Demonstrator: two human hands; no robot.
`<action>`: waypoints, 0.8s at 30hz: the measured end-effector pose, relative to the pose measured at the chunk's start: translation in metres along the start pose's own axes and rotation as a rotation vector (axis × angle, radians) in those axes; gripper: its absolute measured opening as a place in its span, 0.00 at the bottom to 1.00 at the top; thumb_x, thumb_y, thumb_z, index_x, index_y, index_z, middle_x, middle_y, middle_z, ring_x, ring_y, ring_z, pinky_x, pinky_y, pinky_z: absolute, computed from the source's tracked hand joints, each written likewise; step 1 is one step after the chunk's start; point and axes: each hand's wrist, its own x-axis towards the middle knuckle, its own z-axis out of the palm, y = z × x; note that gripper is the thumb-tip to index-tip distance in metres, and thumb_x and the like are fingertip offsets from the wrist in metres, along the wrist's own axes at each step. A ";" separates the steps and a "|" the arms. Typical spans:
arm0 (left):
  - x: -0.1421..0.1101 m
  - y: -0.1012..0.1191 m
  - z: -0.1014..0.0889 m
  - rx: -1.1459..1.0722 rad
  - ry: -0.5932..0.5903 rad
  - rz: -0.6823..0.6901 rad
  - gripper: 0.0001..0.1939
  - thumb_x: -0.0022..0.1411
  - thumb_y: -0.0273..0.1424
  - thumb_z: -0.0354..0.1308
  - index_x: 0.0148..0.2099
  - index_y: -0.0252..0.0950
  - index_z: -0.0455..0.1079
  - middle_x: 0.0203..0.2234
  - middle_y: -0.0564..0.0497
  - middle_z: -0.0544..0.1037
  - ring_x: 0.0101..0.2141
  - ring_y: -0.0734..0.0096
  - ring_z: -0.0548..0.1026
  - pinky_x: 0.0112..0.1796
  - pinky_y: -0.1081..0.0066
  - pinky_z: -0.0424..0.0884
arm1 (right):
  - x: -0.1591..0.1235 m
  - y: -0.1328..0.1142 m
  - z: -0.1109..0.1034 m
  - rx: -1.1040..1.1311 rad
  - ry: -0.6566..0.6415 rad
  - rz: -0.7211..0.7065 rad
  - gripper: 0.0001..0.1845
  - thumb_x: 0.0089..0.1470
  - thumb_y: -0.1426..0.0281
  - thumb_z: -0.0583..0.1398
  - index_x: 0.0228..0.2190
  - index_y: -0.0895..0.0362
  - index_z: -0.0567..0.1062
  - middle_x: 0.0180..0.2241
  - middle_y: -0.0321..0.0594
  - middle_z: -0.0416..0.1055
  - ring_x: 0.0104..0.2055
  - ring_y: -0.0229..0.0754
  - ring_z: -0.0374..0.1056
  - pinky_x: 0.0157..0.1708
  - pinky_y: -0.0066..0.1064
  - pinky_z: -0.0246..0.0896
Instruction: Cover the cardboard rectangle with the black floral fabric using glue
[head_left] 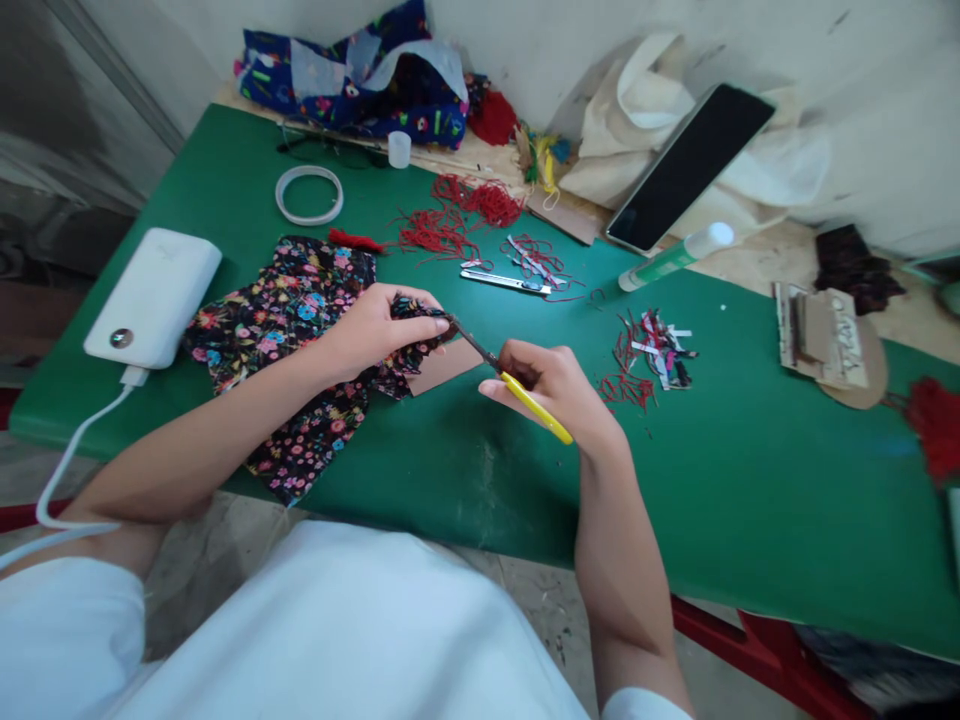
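A black floral fabric (pixel 307 425) lies spread on the left of the green table (pixel 465 470). My left hand (pixel 379 325) is closed on a bunched part of this cloth, lifted a little over the table. In my right hand (pixel 551 385) is a pair of scissors (pixel 536 408) with yellow handles, my fingers wrapped round them. The dark blades point left and reach the fabric's edge at my left fingertips. Whether the blades are apart cannot be made out. Below the blades lies a piece of brown cardboard (pixel 448 367).
A white power bank (pixel 154 300) with a cable stands at left, near a tape roll (pixel 309 195). Behind my hands lie red yarn (pixel 442 232) and a box cutter (pixel 506 281). A phone (pixel 690 165), a glue stick (pixel 675 258), scraps (pixel 664 350) and cardboard pieces (pixel 821 340) occupy the right.
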 end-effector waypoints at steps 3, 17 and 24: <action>0.000 0.000 0.000 -0.008 -0.012 -0.004 0.08 0.49 0.34 0.67 0.30 0.34 0.77 0.21 0.55 0.80 0.26 0.74 0.78 0.32 0.76 0.73 | 0.000 0.001 0.000 0.031 -0.026 0.010 0.31 0.51 0.44 0.63 0.21 0.55 0.59 0.19 0.27 0.46 0.23 0.30 0.41 0.22 0.27 0.37; 0.002 -0.002 -0.001 -0.013 -0.018 -0.029 0.08 0.48 0.35 0.66 0.28 0.34 0.76 0.22 0.54 0.80 0.27 0.71 0.79 0.34 0.72 0.75 | 0.001 0.000 -0.001 0.047 -0.066 0.039 0.32 0.51 0.41 0.61 0.21 0.55 0.60 0.17 0.28 0.52 0.21 0.31 0.46 0.22 0.28 0.37; 0.002 -0.005 0.000 -0.030 -0.031 -0.036 0.08 0.50 0.34 0.66 0.29 0.34 0.76 0.23 0.54 0.80 0.27 0.73 0.78 0.33 0.74 0.73 | 0.000 -0.001 -0.001 0.014 -0.073 0.048 0.32 0.53 0.41 0.59 0.21 0.55 0.60 0.16 0.29 0.55 0.20 0.31 0.48 0.22 0.28 0.38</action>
